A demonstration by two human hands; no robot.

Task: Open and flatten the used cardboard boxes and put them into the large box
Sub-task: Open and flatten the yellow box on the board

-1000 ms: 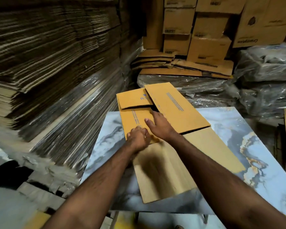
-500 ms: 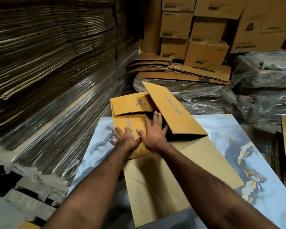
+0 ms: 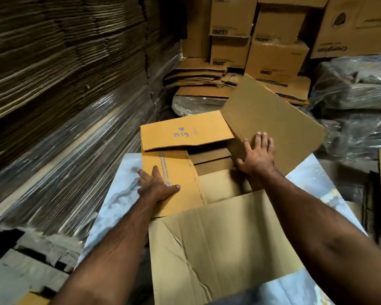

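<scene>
Cardboard box [image 3: 185, 172] at frame centre on marbled table [image 3: 112, 208], flaps spread, left hand [image 3: 156, 186] flat, fingers straight, pressing left flap, right hand [image 3: 256, 154] splayed against raised right flap [image 3: 273, 119], stacked cartons [image 3: 275, 58] upper right.

Centre: we see the cardboard box [image 3: 176, 172] lying on the counter [image 3: 117, 199], its flaps spread out.
Near flap [image 3: 218, 249]: at 6 o'clock, lapping toward us over the counter's edge.
Far flap [image 3: 185, 133]: at 12 o'clock.
Raised flap [image 3: 273, 119]: at 1 o'clock, tilted up.
Our left hand [image 3: 156, 186]: flat on the 9 o'clock panel.
Our right hand [image 3: 257, 155]: against the raised flap.
Flat cardboard stacks [image 3: 53, 73]: at 9 to 11 o'clock.
Stacked boxes [image 3: 273, 40]: at 12 o'clock, behind the counter.
Wrapped bundles [image 3: 356, 95]: at 2 o'clock.
</scene>
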